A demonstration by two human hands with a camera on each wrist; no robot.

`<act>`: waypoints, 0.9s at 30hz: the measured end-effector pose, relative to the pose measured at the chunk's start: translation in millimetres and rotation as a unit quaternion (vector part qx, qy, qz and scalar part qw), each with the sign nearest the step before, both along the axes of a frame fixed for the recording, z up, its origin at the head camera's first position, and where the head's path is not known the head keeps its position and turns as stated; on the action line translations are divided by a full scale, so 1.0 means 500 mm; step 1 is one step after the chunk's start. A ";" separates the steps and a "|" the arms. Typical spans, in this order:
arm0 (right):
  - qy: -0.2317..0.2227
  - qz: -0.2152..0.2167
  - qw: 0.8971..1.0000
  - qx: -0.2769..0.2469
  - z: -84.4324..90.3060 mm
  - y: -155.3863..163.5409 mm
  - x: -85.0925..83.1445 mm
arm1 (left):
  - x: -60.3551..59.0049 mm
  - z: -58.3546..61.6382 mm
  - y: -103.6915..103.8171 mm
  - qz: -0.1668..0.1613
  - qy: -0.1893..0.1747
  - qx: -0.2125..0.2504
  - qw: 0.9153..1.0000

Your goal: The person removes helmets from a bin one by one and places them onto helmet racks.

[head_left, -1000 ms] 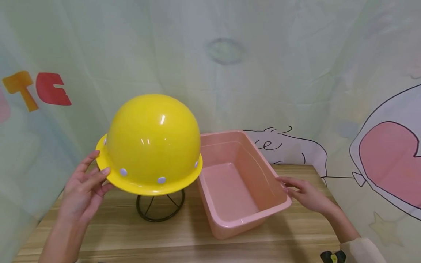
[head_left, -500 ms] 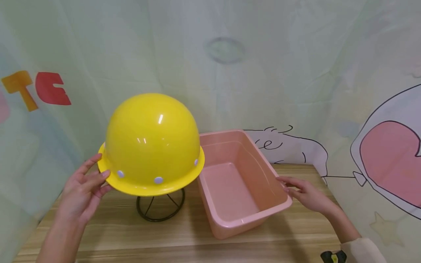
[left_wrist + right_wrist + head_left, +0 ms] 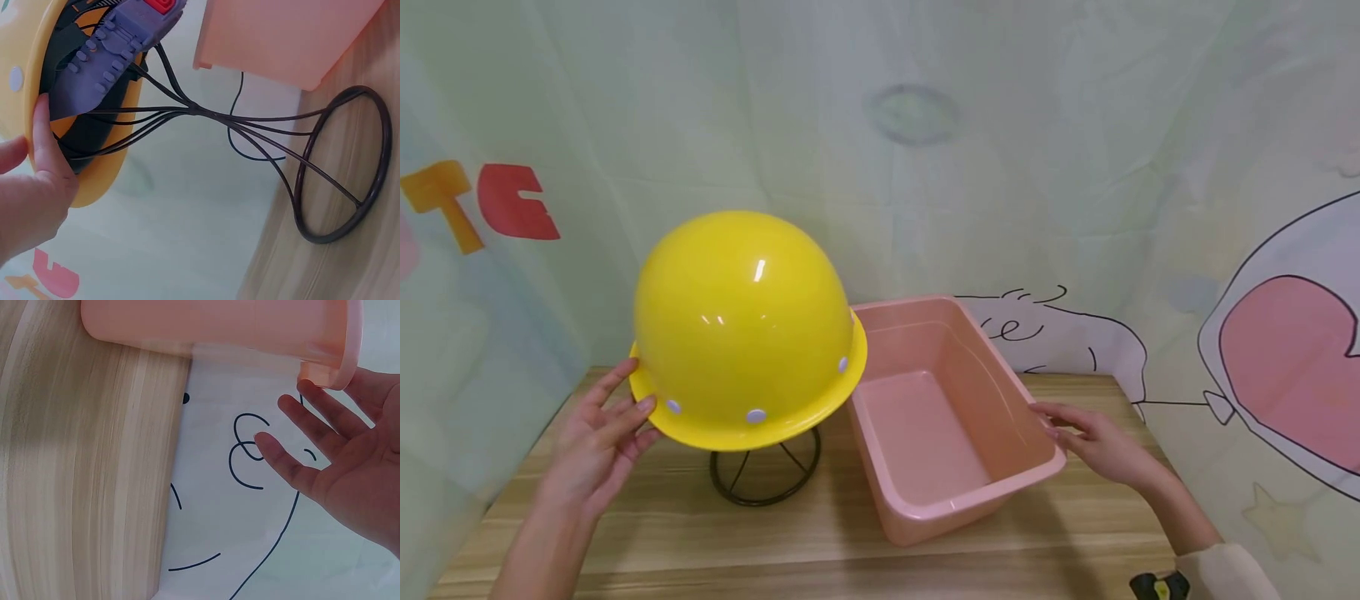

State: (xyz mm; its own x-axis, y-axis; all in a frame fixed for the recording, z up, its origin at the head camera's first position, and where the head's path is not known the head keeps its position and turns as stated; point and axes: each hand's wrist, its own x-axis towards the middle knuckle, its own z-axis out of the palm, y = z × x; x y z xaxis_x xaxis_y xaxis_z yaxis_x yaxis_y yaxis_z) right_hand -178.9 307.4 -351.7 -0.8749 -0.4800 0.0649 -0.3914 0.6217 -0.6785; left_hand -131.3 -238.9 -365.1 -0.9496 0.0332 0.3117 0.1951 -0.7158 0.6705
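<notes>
A yellow hard hat (image 3: 741, 325) sits dome-up over a dark wire stand (image 3: 194, 111), whose ring base is on the table. My left hand (image 3: 598, 433) pinches the left side of its brim, thumb outside and fingers under the edge. Inside the shell, the left wrist view shows a purple adjuster strap (image 3: 106, 59) with a red part. To the right is a deep pink plastic basin (image 3: 958, 504), tilted in the head view. At its right rim, my right hand (image 3: 1093, 442) holds the edge between thumb and finger; the other fingers (image 3: 312, 422) extend loosely below.
Both items are on a wood-grain table (image 3: 737, 558). A printed curtain (image 3: 1037, 167) hangs right behind the table and along its sides. A cream sleeve (image 3: 1225, 571) and a small black-and-yellow item (image 3: 1159, 586) appear at lower right.
The hard hat has turned and tilted slightly on its stand, its left brim edge shifting a little right and down with my left hand. My right hand and the basin have stayed put.
</notes>
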 end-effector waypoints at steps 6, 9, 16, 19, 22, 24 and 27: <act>0.000 -0.007 1.000 0.005 0.001 0.000 0.002 | 0.003 0.000 -0.004 -0.008 0.011 -0.005 1.000; -0.001 -0.009 1.000 0.006 0.000 0.001 0.003 | 0.007 0.002 -0.007 -0.013 0.023 -0.012 1.000; -0.002 -0.005 1.000 0.006 -0.002 0.005 0.001 | 0.010 0.006 -0.013 -0.023 0.038 -0.023 0.999; -0.006 -0.003 1.000 0.008 -0.002 0.005 0.000 | 0.010 0.007 -0.014 -0.024 0.034 -0.027 0.999; -0.009 -0.003 1.000 0.010 -0.002 0.003 0.000 | 0.011 0.008 -0.018 -0.025 0.030 -0.035 0.999; -0.009 -0.006 1.000 0.015 -0.002 0.003 0.000 | 0.012 0.010 -0.021 -0.027 0.029 -0.041 0.998; -0.005 -0.007 1.000 0.020 -0.002 0.002 0.000 | 0.014 0.013 -0.028 -0.031 0.026 -0.052 0.998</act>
